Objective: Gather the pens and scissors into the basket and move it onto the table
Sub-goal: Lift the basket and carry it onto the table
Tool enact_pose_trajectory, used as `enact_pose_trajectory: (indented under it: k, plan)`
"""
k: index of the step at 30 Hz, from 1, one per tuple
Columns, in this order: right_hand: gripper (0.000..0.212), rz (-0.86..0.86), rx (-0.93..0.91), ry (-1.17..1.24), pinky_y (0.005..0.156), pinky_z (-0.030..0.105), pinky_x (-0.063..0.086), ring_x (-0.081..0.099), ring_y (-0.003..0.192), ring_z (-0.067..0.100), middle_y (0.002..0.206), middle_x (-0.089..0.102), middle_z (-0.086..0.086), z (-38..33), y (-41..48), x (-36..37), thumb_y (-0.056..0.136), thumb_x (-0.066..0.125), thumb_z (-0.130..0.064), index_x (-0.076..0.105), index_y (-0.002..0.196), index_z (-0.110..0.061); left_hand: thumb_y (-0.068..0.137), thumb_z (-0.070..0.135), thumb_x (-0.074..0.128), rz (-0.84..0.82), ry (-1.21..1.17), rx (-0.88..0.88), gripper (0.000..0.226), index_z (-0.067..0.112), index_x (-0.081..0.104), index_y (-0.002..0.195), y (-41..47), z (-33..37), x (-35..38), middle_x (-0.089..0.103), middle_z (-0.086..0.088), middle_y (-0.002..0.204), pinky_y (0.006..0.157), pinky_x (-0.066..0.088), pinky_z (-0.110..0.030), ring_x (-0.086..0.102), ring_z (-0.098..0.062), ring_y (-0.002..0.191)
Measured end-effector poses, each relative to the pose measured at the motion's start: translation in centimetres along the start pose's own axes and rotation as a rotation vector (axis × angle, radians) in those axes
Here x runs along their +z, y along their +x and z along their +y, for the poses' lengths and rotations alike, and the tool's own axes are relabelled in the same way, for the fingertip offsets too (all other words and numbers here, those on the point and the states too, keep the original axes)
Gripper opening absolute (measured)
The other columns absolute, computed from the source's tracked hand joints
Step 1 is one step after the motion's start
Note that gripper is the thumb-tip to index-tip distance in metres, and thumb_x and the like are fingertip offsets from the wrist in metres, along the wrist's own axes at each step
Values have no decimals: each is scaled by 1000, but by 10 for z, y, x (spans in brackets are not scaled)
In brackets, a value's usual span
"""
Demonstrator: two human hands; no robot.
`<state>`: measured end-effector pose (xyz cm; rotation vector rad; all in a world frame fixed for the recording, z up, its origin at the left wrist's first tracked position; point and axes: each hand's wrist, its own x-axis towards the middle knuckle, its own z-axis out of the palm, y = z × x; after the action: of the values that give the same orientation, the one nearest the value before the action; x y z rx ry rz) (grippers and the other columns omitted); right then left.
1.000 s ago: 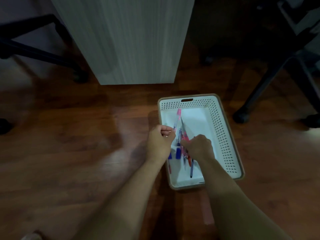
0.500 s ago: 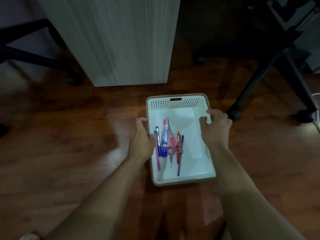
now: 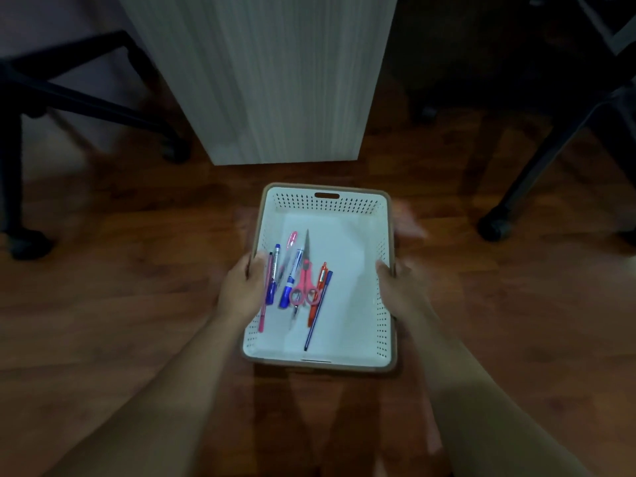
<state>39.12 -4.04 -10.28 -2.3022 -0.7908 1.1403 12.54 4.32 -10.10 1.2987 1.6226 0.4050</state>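
Head view: basket (image 3: 384, 242) on wooden floor (image 3: 120, 304), pens (image 3: 287, 287) and scissors (image 3: 304, 287) lying inside toward left wall. Left hand (image 3: 241, 294) and right hand (image 3: 401, 287) with fingers wrapped over opposite side rims, balanced for level lift.

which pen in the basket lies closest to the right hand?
The thin dark blue pen, rightmost of the row in the white perforated basket, just right of the orange pen. The others lie nearer the left hand.
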Motion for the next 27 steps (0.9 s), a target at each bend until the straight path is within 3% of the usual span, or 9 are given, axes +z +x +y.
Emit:
enact_pose_trajectory:
  k: [3, 5, 9, 12, 14, 19, 23, 25, 27]
  plan:
    - [47, 55, 3, 82, 76, 32, 54, 70, 93, 22, 108, 71, 0, 2, -6, 14, 109, 41, -48, 64, 141, -22, 100, 70, 45, -21, -58, -31, 54, 34, 68, 134, 0, -7, -6, 81, 7, 107, 91, 64, -42, 79, -14, 95]
    - [44, 90, 6, 130, 68, 27, 49, 70, 88, 17, 98, 69, -6, 1, -7, 19, 109, 43, -48, 68, 136, -24, 98, 71, 48, -20, -94, -51, 54, 35, 70, 133, -1, -9, -7, 82, 9, 100, 83, 65, -37, 80, -11, 90]
    - [42, 118, 17, 150, 73, 33, 54, 74, 91, 27, 93, 73, -4, 2, -4, 20, 105, 46, -53, 74, 121, -25, 97, 70, 51, -1, -154, -79, 51, 36, 72, 128, -1, -8, -6, 84, 6, 94, 76, 69, -38, 83, -10, 82]
    - [39, 147, 35, 166, 78, 34, 56, 73, 89, 22, 96, 75, -4, -1, 1, 22, 104, 51, -50, 76, 122, -26, 98, 66, 52, 12, -197, -67, 44, 35, 73, 121, 0, -8, -6, 82, 19, 83, 60, 62, -17, 79, 4, 76]
    - [37, 160, 52, 159, 79, 35, 57, 73, 87, 20, 94, 76, -5, -4, 5, 22, 104, 53, -50, 77, 119, -26, 98, 65, 53, 25, -219, -67, 44, 34, 74, 122, 0, -7, -7, 81, 21, 83, 57, 58, -11, 78, 7, 76]
    - [40, 165, 86, 153, 75, 36, 61, 75, 80, 20, 83, 78, -2, -4, 6, 24, 102, 53, -54, 80, 106, -24, 99, 62, 54, 11, -218, -107, 48, 31, 73, 129, 1, -6, -7, 84, 6, 94, 60, 62, -18, 82, -4, 81]
    - [37, 147, 138, 171, 63, 27, 50, 75, 77, 22, 78, 76, 0, -14, -4, 17, 103, 55, -51, 79, 94, -24, 103, 53, 56, 3, -206, -177, 40, 32, 72, 133, 0, 1, -10, 85, 2, 98, 73, 67, -34, 83, -14, 85]
    - [33, 165, 156, 188, 64, 27, 48, 74, 79, 23, 81, 77, 0, -29, -17, 7, 103, 56, -47, 79, 97, -24, 104, 51, 58, -6, -241, -202, 36, 33, 74, 130, -8, 18, -17, 85, 2, 99, 81, 68, -40, 83, -18, 90]
    - [33, 201, 170, 195, 72, 30, 51, 73, 83, 28, 86, 76, 3, -51, -35, -10, 103, 58, -44, 82, 106, -21, 104, 46, 60, -1, -265, -220, 29, 33, 76, 124, -25, 45, -32, 85, 3, 97, 80, 67, -37, 83, -17, 89]
